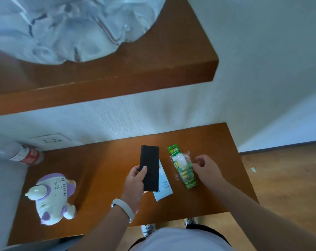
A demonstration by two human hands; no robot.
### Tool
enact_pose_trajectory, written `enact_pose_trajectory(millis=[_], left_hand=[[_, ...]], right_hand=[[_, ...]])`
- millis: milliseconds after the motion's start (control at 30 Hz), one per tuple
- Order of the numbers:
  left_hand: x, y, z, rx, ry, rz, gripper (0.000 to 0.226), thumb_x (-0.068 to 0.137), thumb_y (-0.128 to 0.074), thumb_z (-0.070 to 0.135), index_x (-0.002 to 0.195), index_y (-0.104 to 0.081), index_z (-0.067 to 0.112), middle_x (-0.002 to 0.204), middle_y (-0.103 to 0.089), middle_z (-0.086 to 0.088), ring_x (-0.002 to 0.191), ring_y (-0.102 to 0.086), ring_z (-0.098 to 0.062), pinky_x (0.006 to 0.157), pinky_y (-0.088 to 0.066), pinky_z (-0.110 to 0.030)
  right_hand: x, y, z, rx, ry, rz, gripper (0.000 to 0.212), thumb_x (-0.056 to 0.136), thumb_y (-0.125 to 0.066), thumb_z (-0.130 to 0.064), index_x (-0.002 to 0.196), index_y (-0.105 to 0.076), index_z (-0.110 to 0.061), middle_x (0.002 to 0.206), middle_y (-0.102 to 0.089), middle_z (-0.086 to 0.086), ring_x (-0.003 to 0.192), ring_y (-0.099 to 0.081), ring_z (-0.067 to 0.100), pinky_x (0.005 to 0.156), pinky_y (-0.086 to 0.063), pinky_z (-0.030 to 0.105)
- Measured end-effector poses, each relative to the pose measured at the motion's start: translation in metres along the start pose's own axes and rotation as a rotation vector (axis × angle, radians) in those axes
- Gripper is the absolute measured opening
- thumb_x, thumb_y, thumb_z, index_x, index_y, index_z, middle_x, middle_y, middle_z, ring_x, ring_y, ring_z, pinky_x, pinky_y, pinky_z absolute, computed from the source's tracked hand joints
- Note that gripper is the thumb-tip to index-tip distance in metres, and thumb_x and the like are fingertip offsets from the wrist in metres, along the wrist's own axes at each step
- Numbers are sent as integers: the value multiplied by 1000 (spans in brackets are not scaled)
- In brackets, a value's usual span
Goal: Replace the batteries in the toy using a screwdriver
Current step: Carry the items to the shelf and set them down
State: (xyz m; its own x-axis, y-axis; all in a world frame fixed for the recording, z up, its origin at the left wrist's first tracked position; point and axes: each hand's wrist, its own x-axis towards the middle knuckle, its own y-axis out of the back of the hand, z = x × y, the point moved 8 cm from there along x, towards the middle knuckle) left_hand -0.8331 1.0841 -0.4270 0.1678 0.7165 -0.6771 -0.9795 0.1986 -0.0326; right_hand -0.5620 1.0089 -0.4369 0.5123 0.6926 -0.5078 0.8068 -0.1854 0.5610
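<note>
Left grip (135,180) holding black case (149,167), right grip (206,169) pinching battery pack (183,169), toy (52,196) on table (99,160).

One toy (53,196), one battery pack (182,169), one black case (150,167), one bottle (25,154).

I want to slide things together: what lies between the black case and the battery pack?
Head view: a white leaflet lies on the table between the black case, gripped by the left hand, and the battery pack.
</note>
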Motion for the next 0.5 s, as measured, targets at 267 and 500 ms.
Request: enact_pose_trajectory(millis=[267, 500], left_hand=[[-28, -19, 32, -61, -72, -33, 26, 98, -60, 38, 114, -63, 18, 99, -73, -11, 99, -72, -33, 72, -60, -36], [-55, -21, 52, -135, -144, -41, 37, 91, -61, 47, 113, -64, 17, 96, -74, -9, 92, -74, -28, 71, -60, -34]], right_hand=[[-32, 4, -75, 145, 159, -158, 10, 97, -53, -33, 104, -57, -27, 97, -65, -2, 81, -68, 11, 57, -52, 17], [-63, -32, -129, 253, 229, -372, 26, 100, -46, -47, 102, -59, -24, 85, -64, -1, 73, -61, 10, 63, -50, 21]])
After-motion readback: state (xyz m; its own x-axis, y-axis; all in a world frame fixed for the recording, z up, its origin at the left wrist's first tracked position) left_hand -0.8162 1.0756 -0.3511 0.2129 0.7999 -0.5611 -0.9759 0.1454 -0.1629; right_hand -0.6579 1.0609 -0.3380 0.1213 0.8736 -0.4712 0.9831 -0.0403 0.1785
